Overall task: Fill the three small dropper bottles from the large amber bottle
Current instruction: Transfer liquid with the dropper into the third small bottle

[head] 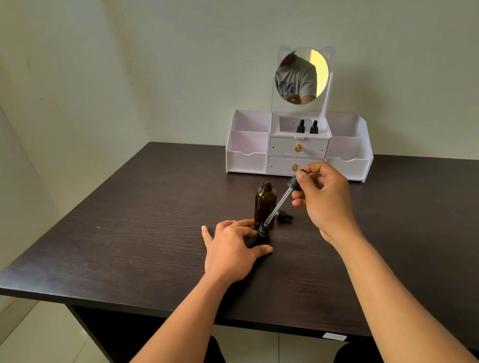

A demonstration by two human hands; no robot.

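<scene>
The large amber bottle (pixel 265 202) stands uncapped on the dark table (pixel 148 220). Just in front of it stands a small dark dropper bottle (pixel 263 234), open at the top, which my left hand (pixel 233 248) grips between thumb and fingers. My right hand (pixel 321 196) pinches the black bulb of a glass dropper (pixel 282 202). The dropper is tilted, and its tip sits at the small bottle's mouth. A black dropper cap (pixel 284 216) lies on the table behind the pipette. Two more small dropper bottles (pixel 307 127) with black tops stand in the white organizer.
A white organizer (pixel 297 148) with two drawers, side trays and a round cat-ear mirror (pixel 301 75) stands at the back of the table against the wall. The table's front edge runs just below my forearms. Tiled floor lies at lower left.
</scene>
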